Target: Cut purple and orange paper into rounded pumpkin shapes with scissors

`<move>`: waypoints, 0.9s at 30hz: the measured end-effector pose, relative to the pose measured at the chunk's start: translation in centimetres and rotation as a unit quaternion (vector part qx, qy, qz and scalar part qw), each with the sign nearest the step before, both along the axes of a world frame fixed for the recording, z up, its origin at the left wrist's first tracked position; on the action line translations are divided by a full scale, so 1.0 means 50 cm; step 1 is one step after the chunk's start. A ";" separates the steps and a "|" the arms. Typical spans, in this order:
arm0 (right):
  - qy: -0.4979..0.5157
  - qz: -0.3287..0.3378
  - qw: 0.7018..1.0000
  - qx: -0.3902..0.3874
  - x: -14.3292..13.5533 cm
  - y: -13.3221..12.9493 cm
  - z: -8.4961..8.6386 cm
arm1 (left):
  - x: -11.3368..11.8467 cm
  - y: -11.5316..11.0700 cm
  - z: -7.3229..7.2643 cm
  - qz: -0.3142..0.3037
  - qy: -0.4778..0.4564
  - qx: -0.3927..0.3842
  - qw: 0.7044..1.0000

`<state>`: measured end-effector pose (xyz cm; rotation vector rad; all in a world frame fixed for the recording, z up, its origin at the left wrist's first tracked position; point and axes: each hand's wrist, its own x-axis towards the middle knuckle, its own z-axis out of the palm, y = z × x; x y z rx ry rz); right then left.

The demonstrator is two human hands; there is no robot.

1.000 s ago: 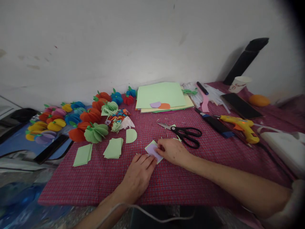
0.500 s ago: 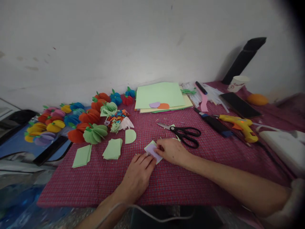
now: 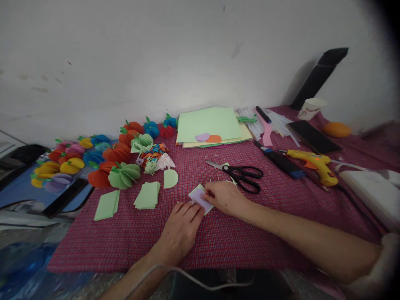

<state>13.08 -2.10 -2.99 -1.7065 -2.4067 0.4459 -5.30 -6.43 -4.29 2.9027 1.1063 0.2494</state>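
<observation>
Lilac paper piece [image 3: 197, 196] on pale-green paper rectangle [image 3: 200, 186], directly under the fingertips of both hands. Left hand [image 3: 179, 227]: fingers outstretched, slightly apart, touching the near edge. Right hand [image 3: 228, 198]: fingers bent onto the lilac; pinched or merely pressing, cannot tell. Black-handled metal scissors [image 3: 235, 168] lie just beyond the right fingers; half-round pale-green paper [image 3: 170, 178] and loose pale-green paper stack [image 3: 146, 196] left of the left fingers; yellow plastic glue gun [image 3: 312, 161] well right.
</observation>
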 end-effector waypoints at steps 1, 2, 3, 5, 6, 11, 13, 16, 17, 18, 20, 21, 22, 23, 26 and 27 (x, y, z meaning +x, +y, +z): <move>-0.003 0.000 1.000 0.002 -0.001 0.000 0.000 | 0.000 0.001 0.000 0.001 0.000 -0.002 1.000; -0.004 0.001 1.000 0.001 -0.001 0.001 0.000 | 0.000 0.001 0.001 0.002 -0.001 -0.003 1.000; -0.005 -0.001 1.000 0.000 -0.002 0.002 0.001 | 0.001 0.002 0.001 0.002 -0.003 -0.003 1.000; 0.000 -0.002 1.000 -0.005 -0.003 0.002 0.001 | 0.001 0.004 0.002 0.000 -0.009 0.001 1.000; 0.007 -0.004 1.000 -0.007 -0.002 0.003 0.001 | 0.001 0.005 0.002 -0.001 -0.012 0.002 1.000; 0.085 -0.012 0.996 -0.007 0.009 0.011 -0.010 | 0.006 0.009 0.018 -0.004 -0.013 -0.026 1.000; 0.122 0.016 0.992 -0.006 0.016 0.019 -0.015 | 0.010 0.010 0.030 0.000 -0.015 -0.040 0.999; 0.143 0.065 0.988 -0.008 0.025 0.031 -0.016 | 0.019 0.014 0.049 0.011 -0.001 -0.054 0.998; 0.143 0.075 0.987 -0.007 0.026 0.035 -0.015 | 0.021 0.017 0.054 0.016 0.005 -0.056 0.998; 0.143 0.080 0.986 -0.006 0.028 0.037 -0.015 | 0.024 0.021 0.058 0.019 0.011 -0.057 0.998; 0.144 0.088 0.986 0.000 0.029 0.040 -0.014 | 0.028 0.031 0.063 0.021 0.019 -0.054 0.998; 0.143 0.092 0.985 0.001 0.029 0.040 -0.015 | 0.030 0.037 0.064 0.020 0.023 -0.051 0.998; 0.140 0.095 0.986 0.004 0.029 0.040 -0.016 | 0.031 0.042 0.064 0.018 0.029 -0.049 0.998; 0.137 0.096 0.986 0.008 0.029 0.040 -0.017 | 0.033 0.047 0.063 0.014 0.039 -0.047 0.998; 0.126 0.094 0.987 0.016 0.029 0.040 -0.020 | 0.040 0.057 0.059 0.017 0.067 -0.029 0.997; 0.124 0.093 0.988 0.017 0.029 0.040 -0.021 | 0.042 0.058 0.057 0.022 0.071 -0.021 0.997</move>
